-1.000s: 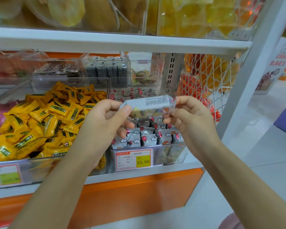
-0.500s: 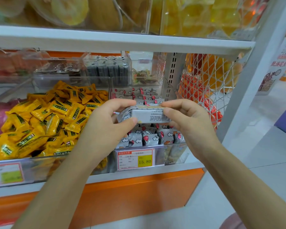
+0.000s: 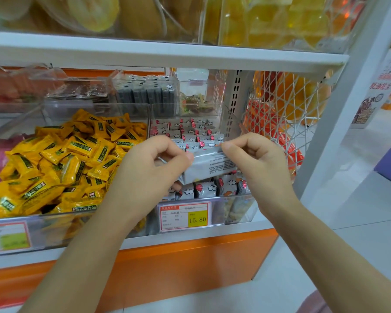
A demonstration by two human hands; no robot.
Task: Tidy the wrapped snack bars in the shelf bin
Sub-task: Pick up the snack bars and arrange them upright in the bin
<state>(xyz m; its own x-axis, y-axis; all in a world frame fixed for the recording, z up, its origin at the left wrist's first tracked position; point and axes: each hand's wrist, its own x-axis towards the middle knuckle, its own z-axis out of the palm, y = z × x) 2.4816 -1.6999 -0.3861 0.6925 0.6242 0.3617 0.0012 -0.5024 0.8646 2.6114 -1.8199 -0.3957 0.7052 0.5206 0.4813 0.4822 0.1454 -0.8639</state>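
Left hand [image 3: 149, 175] and right hand [image 3: 260, 168]: we pinch one silver-white wrapped snack bar [image 3: 210, 168] by its ends, over the clear plastic shelf bin [image 3: 233, 208].

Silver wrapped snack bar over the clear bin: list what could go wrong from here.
The left hand and right hand pinch only the ends of the silver wrapped snack bar; it may slip and land crooked. Pressed down, it could knock over the upright white cloud-print packets standing in the clear plastic shelf bin.
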